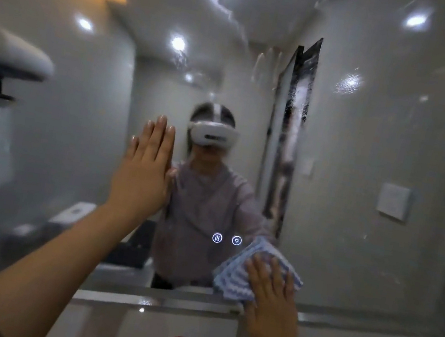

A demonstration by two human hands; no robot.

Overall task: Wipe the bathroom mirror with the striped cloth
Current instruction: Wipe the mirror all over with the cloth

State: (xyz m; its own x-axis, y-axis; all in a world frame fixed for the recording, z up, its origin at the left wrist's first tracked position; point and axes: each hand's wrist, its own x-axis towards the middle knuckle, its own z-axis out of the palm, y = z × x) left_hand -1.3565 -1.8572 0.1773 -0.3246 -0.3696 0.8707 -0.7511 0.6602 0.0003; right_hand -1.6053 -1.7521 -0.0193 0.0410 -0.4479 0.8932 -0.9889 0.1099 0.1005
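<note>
the striped cloth [236, 275] lay folded against the lower part of the mirror [362, 161], just above its bottom edge and just below and right of two small lit icons [227, 239]. the right hand [271, 301] pressed it flat to the glass, its fingers [275, 270] straight and slightly apart, not curled round the fabric. the left hand [147, 168] rested flat on the mirror higher up, fingers [159, 135] straight and close together, holding nothing.

the cloth looked soft, light and limp, so it would probably bunch or slide out unless the palm sat over its middle; hooking a thumb over one folded edge would likely steady it. the glass looked hard and slick, with wet streaks [300, 93] higher up, so firm, even pressure seemed wiser than hard pushing.
</note>
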